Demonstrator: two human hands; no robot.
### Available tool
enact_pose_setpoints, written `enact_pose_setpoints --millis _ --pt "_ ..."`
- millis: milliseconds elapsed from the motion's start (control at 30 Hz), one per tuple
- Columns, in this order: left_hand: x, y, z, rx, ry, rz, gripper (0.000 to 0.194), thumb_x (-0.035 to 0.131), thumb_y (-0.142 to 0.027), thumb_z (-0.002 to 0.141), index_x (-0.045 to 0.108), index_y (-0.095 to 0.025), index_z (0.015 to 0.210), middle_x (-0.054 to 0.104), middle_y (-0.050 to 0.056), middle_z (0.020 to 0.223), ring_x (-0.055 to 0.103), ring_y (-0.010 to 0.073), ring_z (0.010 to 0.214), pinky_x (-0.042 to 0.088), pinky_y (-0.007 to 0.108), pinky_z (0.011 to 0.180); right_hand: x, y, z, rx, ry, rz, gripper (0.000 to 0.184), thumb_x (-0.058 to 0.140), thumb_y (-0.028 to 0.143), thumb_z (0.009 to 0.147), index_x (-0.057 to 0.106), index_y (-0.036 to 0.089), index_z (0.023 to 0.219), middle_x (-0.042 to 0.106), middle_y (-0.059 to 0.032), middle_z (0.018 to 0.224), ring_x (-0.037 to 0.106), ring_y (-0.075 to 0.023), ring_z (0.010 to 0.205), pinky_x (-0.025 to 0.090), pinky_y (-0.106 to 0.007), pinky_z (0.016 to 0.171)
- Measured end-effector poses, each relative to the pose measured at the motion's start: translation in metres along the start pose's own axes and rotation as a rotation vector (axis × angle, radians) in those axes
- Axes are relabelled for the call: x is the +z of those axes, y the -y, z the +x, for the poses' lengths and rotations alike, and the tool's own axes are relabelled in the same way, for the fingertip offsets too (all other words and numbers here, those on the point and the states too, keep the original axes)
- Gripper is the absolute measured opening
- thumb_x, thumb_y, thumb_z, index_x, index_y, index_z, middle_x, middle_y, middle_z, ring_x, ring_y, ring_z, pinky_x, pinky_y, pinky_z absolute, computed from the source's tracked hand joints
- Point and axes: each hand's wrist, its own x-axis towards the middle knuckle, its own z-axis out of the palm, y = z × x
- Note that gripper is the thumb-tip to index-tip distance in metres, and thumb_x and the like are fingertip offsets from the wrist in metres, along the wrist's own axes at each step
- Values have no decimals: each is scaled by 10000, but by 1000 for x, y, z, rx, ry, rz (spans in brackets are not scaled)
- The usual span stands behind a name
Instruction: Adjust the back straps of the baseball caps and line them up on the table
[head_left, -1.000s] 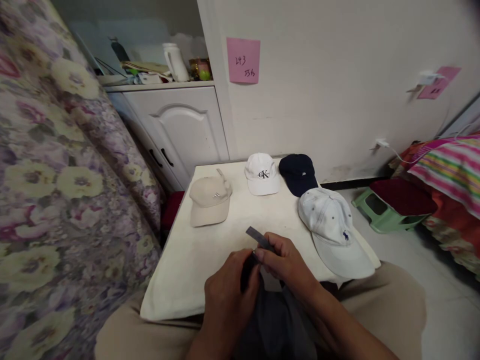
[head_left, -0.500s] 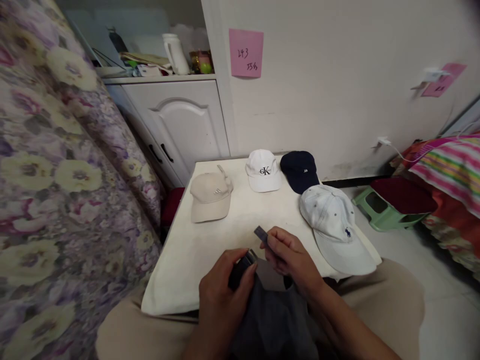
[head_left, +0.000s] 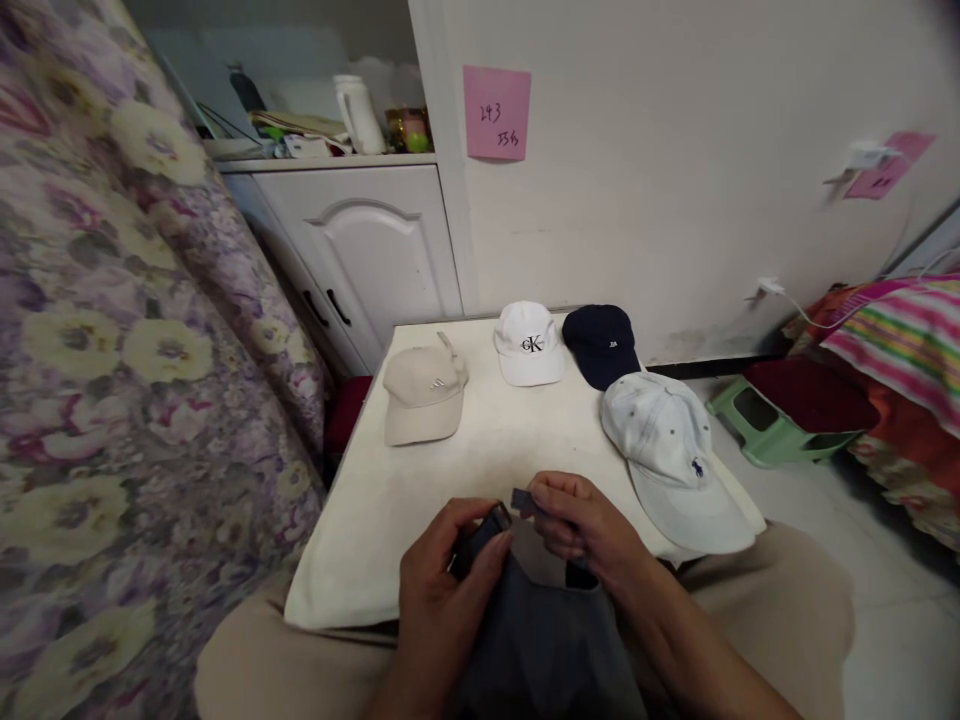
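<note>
A dark grey cap [head_left: 551, 640] lies over my lap at the near table edge, its back opening facing up. My left hand [head_left: 454, 580] is closed on the cap's buckle end [head_left: 501, 516], thumb and fingers pinching it. Between thumb and fingers, my right hand [head_left: 581, 520] grips the free end of the cap's strap [head_left: 523, 501]. The strap tip points at the buckle, close to it; whether they touch I cannot tell. The lower part of the cap runs out of view.
On the cream-covered table [head_left: 390, 530] sit a beige cap [head_left: 425, 395], a white cap [head_left: 529, 345], a navy cap [head_left: 600, 345] and a pale blue cap [head_left: 667, 450]. A floral curtain [head_left: 150, 400] hangs at left. A green stool [head_left: 757, 430] stands at right.
My right hand has lowered the strap end, turning it more level and bringing it nearer the buckle. The left hand keeps its pinch. The view has shifted slightly.
</note>
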Motion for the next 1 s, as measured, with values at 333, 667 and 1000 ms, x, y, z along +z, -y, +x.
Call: enact_pose_setpoints --millis 333,667,1000 --pt "2 1 3 -15 68 -7 125 665 -256 865 677 -248 989 709 -29 890 654 141 815 503 213 728 0 -5 3 86 54 118 356 794 421 728 545 171 681 343 126 384 137 -19 332 81 -175 322" --pt "2 -2 4 12 101 -8 100 669 -237 856 682 -247 954 692 -34 833 637 134 746 490 204 673 -9 -16 5 112 153 131 315 765 402 768 565 167 701 345 124 391 149 -21 326 95 -185 329" --pt "3 -6 6 18 181 9 91 656 -220 848 691 -217 932 707 -6 827 660 159 761 499 240 686 -13 -7 2 16 116 -97 309 727 423 808 620 140 745 391 100 451 219 -32 380 135 -197 375"
